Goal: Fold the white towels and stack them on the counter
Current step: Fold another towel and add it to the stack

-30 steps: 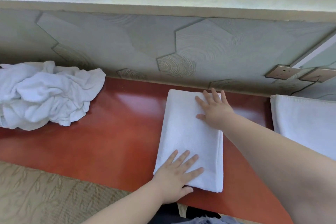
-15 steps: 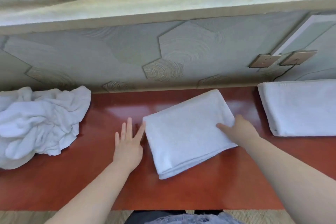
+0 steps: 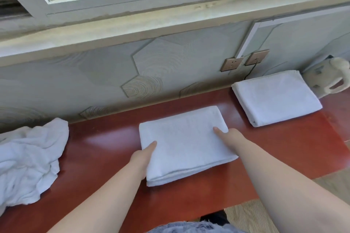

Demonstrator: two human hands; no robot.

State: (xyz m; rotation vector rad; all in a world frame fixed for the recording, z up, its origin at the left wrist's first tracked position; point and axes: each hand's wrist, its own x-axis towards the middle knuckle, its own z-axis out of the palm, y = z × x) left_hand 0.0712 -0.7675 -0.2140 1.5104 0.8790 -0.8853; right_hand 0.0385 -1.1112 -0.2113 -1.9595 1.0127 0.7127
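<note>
Head view: both my hands are gripping a folded white terry towel (image 3: 185, 143) that is lying on the glossy red-brown counter (image 3: 106, 145).

My left hand (image 3: 143, 155) is clasping the towel's left edge, with the thumb lying on top and the fingers tucked out of sight beneath, and my right hand (image 3: 229, 135) is doing the same at the right edge. The towel is resting mid-counter, well apart from both a crumpled heap of unfolded white towels (image 3: 28, 162) at the left and a second folded white towel (image 3: 274, 98) at the right. I am judging the step in hand to be carrying this towel onto the second one. To do it well, I am aiming to lift both edges level so the layers are not sliding apart. I am then squaring the corners over the lower towel and setting it down flat before letting go.
</note>
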